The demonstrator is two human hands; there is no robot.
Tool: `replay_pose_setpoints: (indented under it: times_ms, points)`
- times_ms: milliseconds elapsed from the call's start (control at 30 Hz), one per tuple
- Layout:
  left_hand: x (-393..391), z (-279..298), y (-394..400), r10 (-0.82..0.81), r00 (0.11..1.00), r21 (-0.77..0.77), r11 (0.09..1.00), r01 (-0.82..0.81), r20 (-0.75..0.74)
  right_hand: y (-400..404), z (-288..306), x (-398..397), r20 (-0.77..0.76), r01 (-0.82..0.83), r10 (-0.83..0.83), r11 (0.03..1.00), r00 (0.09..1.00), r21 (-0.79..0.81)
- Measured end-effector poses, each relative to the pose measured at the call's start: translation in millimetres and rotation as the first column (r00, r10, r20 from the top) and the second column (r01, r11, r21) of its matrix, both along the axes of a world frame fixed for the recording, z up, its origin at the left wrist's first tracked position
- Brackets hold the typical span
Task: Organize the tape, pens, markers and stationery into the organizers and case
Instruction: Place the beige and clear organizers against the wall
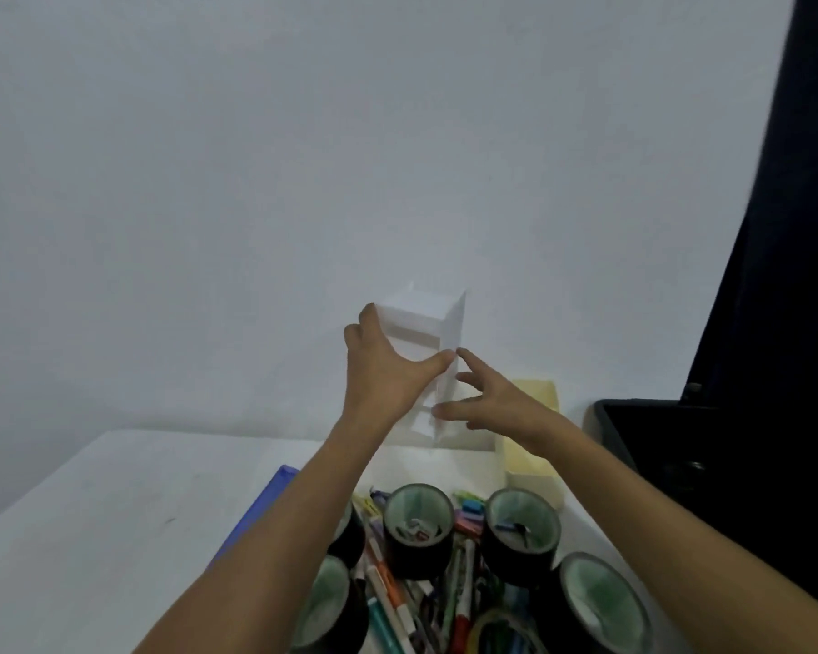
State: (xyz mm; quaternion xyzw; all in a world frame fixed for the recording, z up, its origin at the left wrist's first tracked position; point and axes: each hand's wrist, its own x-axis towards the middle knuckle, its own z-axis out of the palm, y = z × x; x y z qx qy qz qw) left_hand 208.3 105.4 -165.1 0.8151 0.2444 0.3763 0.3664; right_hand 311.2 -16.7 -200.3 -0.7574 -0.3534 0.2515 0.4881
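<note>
The left hand (382, 365) grips the white organizer (423, 351), its fingers wrapped round the left edge and the thumb stretched across the front to the right edge. The right hand (489, 398) is spread, fingers apart and fairly straight, with the fingertips at the organizer's right side; whether they touch it I cannot tell. The organizer stands upright at the back of the white table (91, 526), against the wall (303, 158), with open shelves facing the person. Just to its right sits a yellow organizer (537, 436), partly behind the right wrist. Farther right lies an open black case (709, 455). Nearer the camera, under both forearms, black tape rolls (419, 528) stand among a heap of pens and markers (449, 601). A blue tray (260, 512) shows beside the left forearm.
</note>
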Motion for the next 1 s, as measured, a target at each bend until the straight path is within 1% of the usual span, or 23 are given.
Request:
replay_pose_setpoints:
  times_ms: [67, 100, 167, 200, 233, 300, 333, 367, 400, 467, 500, 533, 567, 600, 633, 667, 700, 733, 800, 833, 867, 933, 1000]
  points:
    - [4, -4, 3, 0.019, 0.998, -0.05, 0.999, -0.017, 0.052, 2, -11, 4, -0.004, 0.036, -0.037, 0.998, 0.999, -0.054]
    - [6, -7, 6, 0.027, 0.996, -0.104, 0.994, -0.018, 0.085, 2, -16, 5, -0.035, 0.071, -0.074, 0.993, 0.997, -0.089]
    - [9, -11, 13, 0.036, 0.986, -0.274, 0.962, 0.01, 0.163, 1, -26, 8, -0.124, 0.143, -0.159, 0.982, 0.98, -0.122]
    - [8, -12, 17, 0.043, 0.981, -0.374, 0.927, 0.032, 0.189, 0, -32, 10, -0.166, 0.184, -0.196, 0.979, 0.966, -0.087]
    - [7, -13, 22, 0.05, 0.979, -0.466, 0.883, 0.05, 0.199, 0, -35, 13, -0.195, 0.234, -0.232, 0.972, 0.953, -0.009]
    - [6, -16, 28, 0.056, 0.979, -0.636, 0.768, 0.084, 0.197, 1, -34, 18, -0.286, 0.343, -0.282, 0.919, 0.916, 0.194]
    - [6, -19, 32, 0.051, 0.979, -0.711, 0.695, 0.109, 0.2, 1, -30, 19, -0.31, 0.365, -0.28, 0.893, 0.909, 0.265]
    - [6, -23, 36, 0.044, 0.976, -0.779, 0.61, 0.143, 0.214, 1, -26, 19, -0.283, 0.355, -0.273, 0.884, 0.92, 0.303]
    - [7, -25, 38, 0.036, 0.971, -0.838, 0.513, 0.186, 0.237, 0, -21, 18, -0.216, 0.325, -0.266, 0.891, 0.94, 0.317]
    - [6, -32, 45, 0.035, 0.957, -0.911, 0.318, 0.263, 0.288, 1, -13, 13, -0.073, 0.274, -0.264, 0.916, 0.962, 0.294]
    - [5, -34, 46, 0.037, 0.948, -0.925, 0.234, 0.298, 0.315, 1, -13, 11, -0.026, 0.285, -0.29, 0.919, 0.957, 0.27]
    - [4, -36, 47, 0.044, 0.939, -0.93, 0.163, 0.329, 0.34, 3, -13, 11, -0.03, 0.311, -0.314, 0.916, 0.949, 0.251]
    - [2, -38, 48, 0.049, 0.935, -0.932, 0.115, 0.344, 0.352, 4, -13, 10, -0.091, 0.323, -0.31, 0.914, 0.946, 0.246]
    - [1, -41, 48, 0.04, 0.934, -0.932, 0.085, 0.352, 0.356, 7, -12, 8, -0.178, 0.313, -0.274, 0.913, 0.945, 0.26]
    - [2, -43, 49, 0.008, 0.939, -0.937, 0.071, 0.342, 0.344, 10, -10, 7, -0.242, 0.281, -0.217, 0.921, 0.946, 0.271]
    - [1, -46, 50, -0.05, 0.948, -0.947, 0.058, 0.317, 0.314, 14, -11, 5, -0.267, 0.248, -0.173, 0.928, 0.948, 0.279]
    - [1, -49, 50, -0.138, 0.957, -0.962, 0.062, 0.267, 0.257, 18, -9, 3, -0.264, 0.239, -0.163, 0.926, 0.951, 0.291]
    - [0, -51, 50, -0.23, 0.956, -0.975, 0.088, 0.206, 0.181, 23, -8, 1, -0.266, 0.267, -0.186, 0.912, 0.946, 0.311]
    - [-1, -55, 53, -0.363, 0.932, -0.97, 0.223, 0.1, 0.012, 32, -6, 0, -0.282, 0.351, -0.263, 0.876, 0.923, 0.331]
    - [-2, -55, 55, -0.388, 0.92, -0.951, 0.301, 0.065, -0.061, 36, -5, 3, -0.292, 0.383, -0.293, 0.864, 0.91, 0.326]
    - [-3, -55, 56, -0.392, 0.911, -0.928, 0.372, 0.031, -0.126, 39, -6, 6, -0.296, 0.407, -0.319, 0.86, 0.9, 0.307]
    - [-4, -54, 59, -0.321, 0.91, -0.833, 0.552, -0.046, -0.262, 45, -8, 10, -0.278, 0.436, -0.368, 0.866, 0.888, 0.247]
    - [-4, -57, 65, -0.166, 0.917, -0.642, 0.758, -0.116, -0.362, 50, -14, 9, -0.207, 0.433, -0.395, 0.881, 0.895, 0.19]
